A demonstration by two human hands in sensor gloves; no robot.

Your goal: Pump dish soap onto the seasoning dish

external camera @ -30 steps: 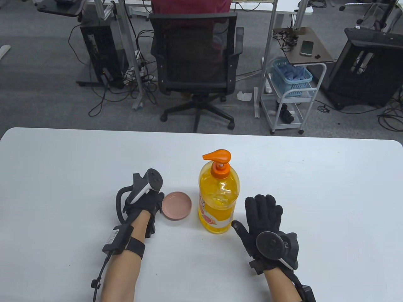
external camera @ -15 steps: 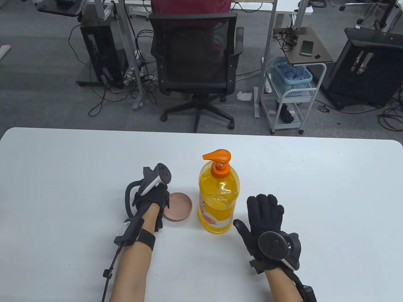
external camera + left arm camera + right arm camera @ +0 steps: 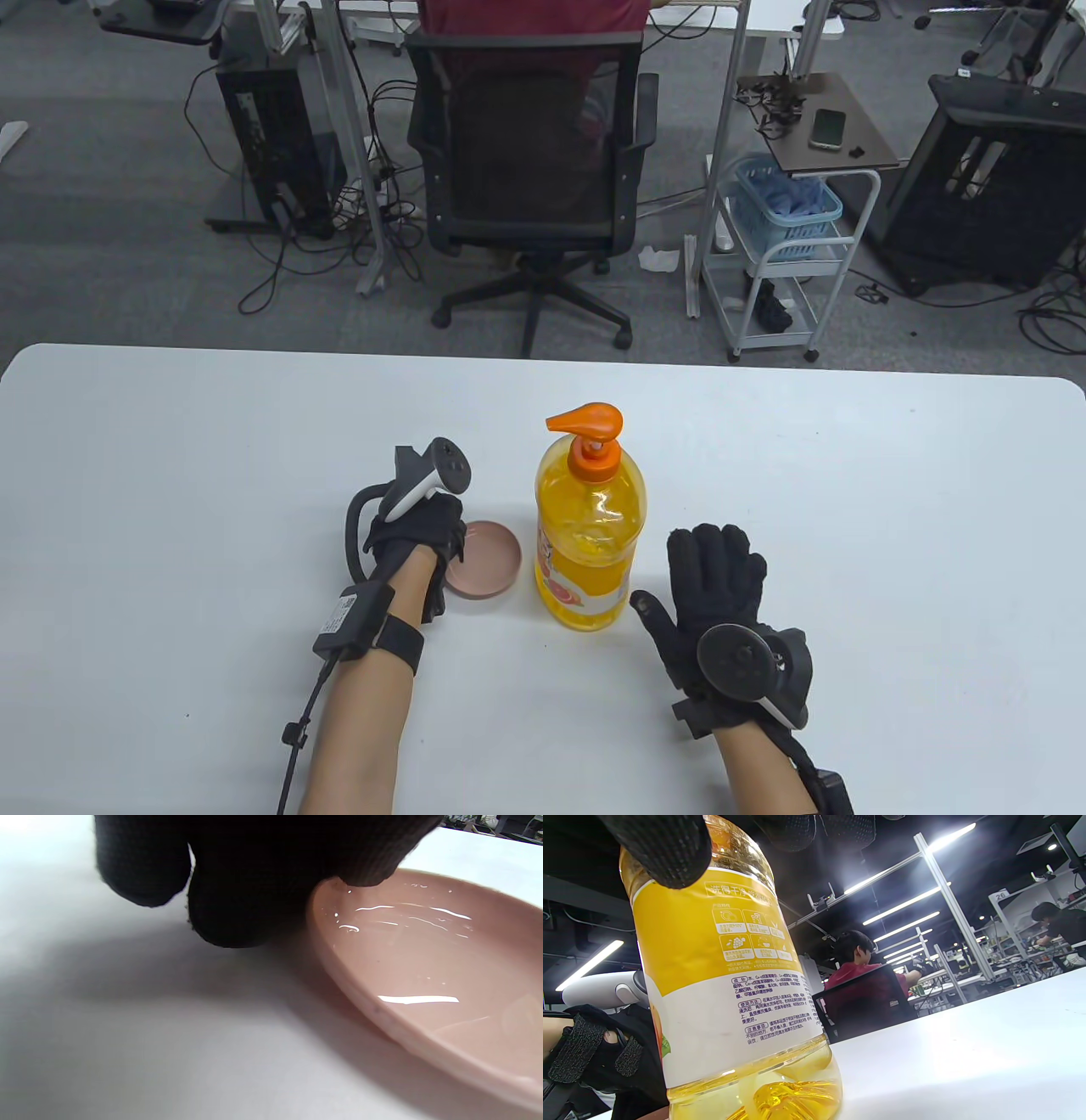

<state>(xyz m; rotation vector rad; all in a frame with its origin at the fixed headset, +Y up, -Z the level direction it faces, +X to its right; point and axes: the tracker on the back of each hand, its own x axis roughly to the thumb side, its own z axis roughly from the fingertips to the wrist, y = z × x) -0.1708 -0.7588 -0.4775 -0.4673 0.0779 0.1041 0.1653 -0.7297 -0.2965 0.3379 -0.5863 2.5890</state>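
Note:
A yellow dish soap bottle (image 3: 588, 543) with an orange pump (image 3: 590, 422) stands upright at the table's middle. A small pink seasoning dish (image 3: 489, 560) sits just left of it. My left hand (image 3: 445, 543) covers the dish's left rim. In the left wrist view its fingers (image 3: 360, 861) curl over the rim of the dish (image 3: 424, 976); the thumb is hidden. My right hand (image 3: 691, 577) lies flat and spread on the table right of the bottle, its thumb close to the base. The right wrist view shows the bottle (image 3: 725, 984) near the thumb.
The white table (image 3: 848, 475) stretches wide on both sides. Behind it stand a black office chair (image 3: 530, 170) with a seated person, a white cart (image 3: 789, 255) with a blue basket, and computer towers on the floor.
My left hand moved right onto the dish's left rim, and the dish shifted slightly right toward the bottle. The right hand and bottle stayed nearly still.

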